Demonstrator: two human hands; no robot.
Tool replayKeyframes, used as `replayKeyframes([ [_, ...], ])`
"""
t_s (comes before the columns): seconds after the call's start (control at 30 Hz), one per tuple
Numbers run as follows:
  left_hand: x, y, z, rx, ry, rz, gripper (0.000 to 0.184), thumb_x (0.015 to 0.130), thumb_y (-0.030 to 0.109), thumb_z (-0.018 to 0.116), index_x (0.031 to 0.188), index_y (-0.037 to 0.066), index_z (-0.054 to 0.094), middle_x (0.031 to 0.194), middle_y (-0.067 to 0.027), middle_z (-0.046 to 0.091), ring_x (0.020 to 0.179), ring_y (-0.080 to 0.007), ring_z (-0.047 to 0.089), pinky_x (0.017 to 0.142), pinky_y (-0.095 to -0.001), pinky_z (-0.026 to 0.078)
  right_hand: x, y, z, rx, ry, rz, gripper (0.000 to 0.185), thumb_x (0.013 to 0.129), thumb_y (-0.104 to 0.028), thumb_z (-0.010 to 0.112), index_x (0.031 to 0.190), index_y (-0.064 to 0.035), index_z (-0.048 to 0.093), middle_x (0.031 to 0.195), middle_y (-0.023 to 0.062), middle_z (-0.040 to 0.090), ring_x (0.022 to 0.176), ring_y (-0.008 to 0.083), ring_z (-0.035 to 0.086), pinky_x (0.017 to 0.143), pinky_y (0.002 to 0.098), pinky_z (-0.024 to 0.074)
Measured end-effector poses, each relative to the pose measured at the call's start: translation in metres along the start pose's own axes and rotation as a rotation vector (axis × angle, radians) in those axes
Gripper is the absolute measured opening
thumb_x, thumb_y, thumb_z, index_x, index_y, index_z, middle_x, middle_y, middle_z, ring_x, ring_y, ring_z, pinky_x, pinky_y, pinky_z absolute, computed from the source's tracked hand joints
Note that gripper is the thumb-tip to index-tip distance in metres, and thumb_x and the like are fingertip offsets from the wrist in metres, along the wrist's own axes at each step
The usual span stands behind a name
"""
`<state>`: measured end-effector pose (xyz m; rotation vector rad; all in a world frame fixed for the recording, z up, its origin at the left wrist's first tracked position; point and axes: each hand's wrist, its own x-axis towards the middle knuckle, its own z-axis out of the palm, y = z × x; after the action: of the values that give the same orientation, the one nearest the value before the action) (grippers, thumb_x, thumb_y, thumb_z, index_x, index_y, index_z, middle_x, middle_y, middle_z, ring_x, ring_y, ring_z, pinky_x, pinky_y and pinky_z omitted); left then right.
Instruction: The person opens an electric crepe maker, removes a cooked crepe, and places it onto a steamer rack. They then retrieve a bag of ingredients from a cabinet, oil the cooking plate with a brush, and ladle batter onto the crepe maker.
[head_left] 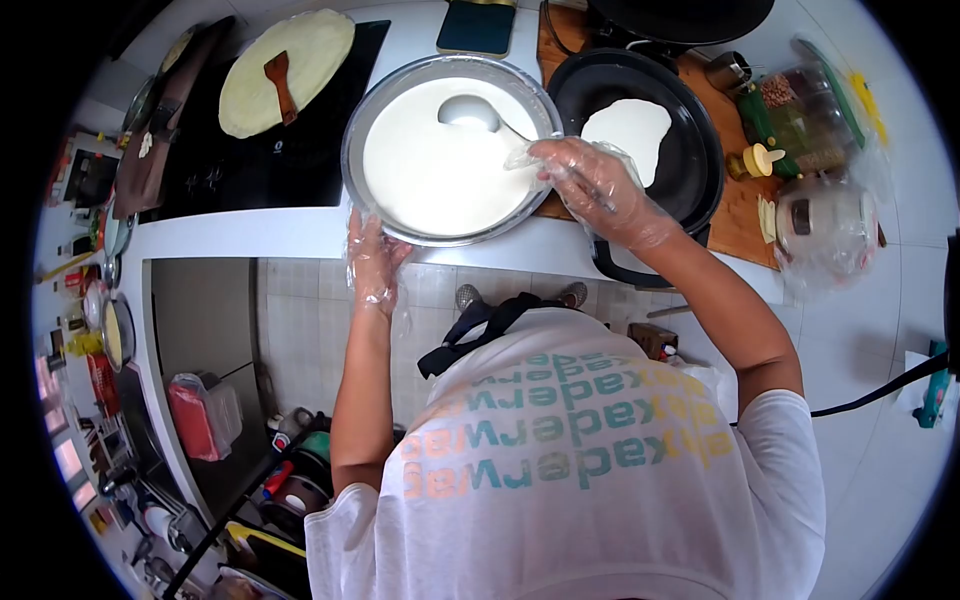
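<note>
A wide metal bowl (pixel 352 150) of white batter (pixel 420 170) stands at the counter's front edge. My right hand (pixel 605 195), in a clear plastic glove, is closed around the handle of a ladle (pixel 470 113). The ladle's bowl is over the batter, at its far side. My left hand (pixel 373 262), gloved too, holds the near left side of the metal bowl; some of its fingers are hidden by the bowl. Right of the bowl, a black pan (pixel 690 170) contains an irregular patch of white batter (pixel 630 135), partly behind my right hand.
Far left, a round flatbread (pixel 300 60) with a wooden spatula (pixel 281 88) on it lies over a black cooktop (pixel 260 175). A dark wok (pixel 690 12) is behind the pan. Jars (pixel 800 110), an oil brush bottle (pixel 755 160) and a bagged container (pixel 825 225) line the right.
</note>
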<state>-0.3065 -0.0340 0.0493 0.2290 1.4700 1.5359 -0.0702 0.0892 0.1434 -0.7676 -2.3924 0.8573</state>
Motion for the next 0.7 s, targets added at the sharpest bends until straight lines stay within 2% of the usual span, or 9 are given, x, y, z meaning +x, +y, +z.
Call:
replayKeyframes([
  [0.07,-0.001,0.002,0.000,0.002,-0.004,-0.008,0.060,0.082,0.033,0.054,0.132,0.010,0.028,0.096,-0.0021,0.053,0.073,-0.0061,0.052,0.059,-0.0180,0.046,0.002,0.012,0.004,0.057,0.016,0.073,0.023,0.082,-0.010,0.051,0.103,0.0001,0.052,0.100,0.0162,0.057,0.078,0.0209,0.062,0.074,0.0294,0.0495],
  [0.13,0.000,0.001,-0.001,0.013,-0.006,-0.009,0.060,0.083,0.032,0.054,0.132,0.010,0.027,0.095,-0.0025,0.053,0.073,-0.0063,0.052,0.059,-0.0181,0.046,0.007,0.002,0.009,0.647,0.245,0.379,0.023,0.086,-0.013,0.047,0.097,0.0062,0.053,0.095,0.0131,0.058,0.070,0.0188,0.063,0.061,0.0265,0.0521],
  [0.23,0.001,0.001,-0.002,0.016,-0.018,-0.010,0.061,0.083,0.032,0.053,0.133,0.009,0.025,0.094,-0.0030,0.053,0.072,-0.0063,0.052,0.058,-0.0183,0.046,0.009,0.003,0.000,0.786,0.396,0.601,0.030,0.088,-0.021,0.045,0.094,0.0072,0.054,0.081,0.0131,0.057,0.066,0.0172,0.061,0.062,0.0249,0.0504],
  [0.27,0.000,0.002,-0.002,0.014,-0.024,-0.011,0.061,0.083,0.031,0.053,0.133,0.009,0.025,0.093,-0.0032,0.053,0.071,-0.0062,0.052,0.058,-0.0183,0.046,0.009,0.005,-0.003,0.790,0.427,0.636,0.032,0.086,-0.021,0.046,0.094,0.0089,0.053,0.081,0.0164,0.056,0.064,0.0193,0.061,0.060,0.0262,0.0508],
  [0.37,-0.001,0.001,0.001,-0.005,0.027,-0.013,0.061,0.084,0.031,0.053,0.133,0.009,0.024,0.093,-0.0031,0.053,0.070,-0.0059,0.052,0.058,-0.0185,0.046,0.010,-0.006,-0.016,0.805,0.465,0.729,0.032,0.085,-0.020,0.045,0.095,0.0090,0.053,0.082,0.0167,0.056,0.064,0.0199,0.062,0.060,0.0262,0.0506],
  [0.47,-0.005,0.007,0.005,0.017,0.024,-0.021,0.061,0.084,0.031,0.053,0.133,0.009,0.024,0.093,-0.0025,0.053,0.070,-0.0054,0.051,0.057,-0.0179,0.045,0.010,-0.014,-0.027,0.811,0.447,0.708,0.033,0.085,-0.021,0.045,0.095,0.0092,0.053,0.083,0.0164,0.056,0.067,0.0197,0.061,0.062,0.0266,0.0499],
  [0.57,0.000,0.002,0.000,0.022,-0.007,-0.016,0.068,0.082,0.032,0.054,0.135,0.009,0.018,0.111,-0.0115,0.049,0.081,-0.0158,0.055,0.057,-0.0196,0.048,0.007,-0.015,-0.036,0.814,0.435,0.653,0.034,0.085,-0.022,0.047,0.094,0.0097,0.053,0.082,0.0162,0.057,0.065,0.0201,0.061,0.060,0.0268,0.0495],
  [0.63,0.003,-0.001,-0.003,0.024,-0.006,-0.014,0.068,0.082,0.032,0.054,0.135,0.009,0.018,0.111,-0.0117,0.049,0.082,-0.0158,0.056,0.056,-0.0196,0.048,0.005,-0.014,-0.041,0.833,0.446,0.602,0.033,0.085,-0.021,0.049,0.089,0.0113,0.054,0.080,0.0168,0.059,0.061,0.0223,0.062,0.053,0.0262,0.0503],
  [0.7,0.004,-0.002,-0.003,0.017,-0.005,-0.012,0.067,0.082,0.032,0.054,0.135,0.009,0.018,0.112,-0.0118,0.049,0.082,-0.0156,0.056,0.055,-0.0194,0.048,0.003,-0.017,-0.048,0.803,0.406,0.636,0.032,0.086,-0.021,0.046,0.093,0.0092,0.054,0.079,0.0151,0.058,0.065,0.0197,0.061,0.058,0.0261,0.0485],
])
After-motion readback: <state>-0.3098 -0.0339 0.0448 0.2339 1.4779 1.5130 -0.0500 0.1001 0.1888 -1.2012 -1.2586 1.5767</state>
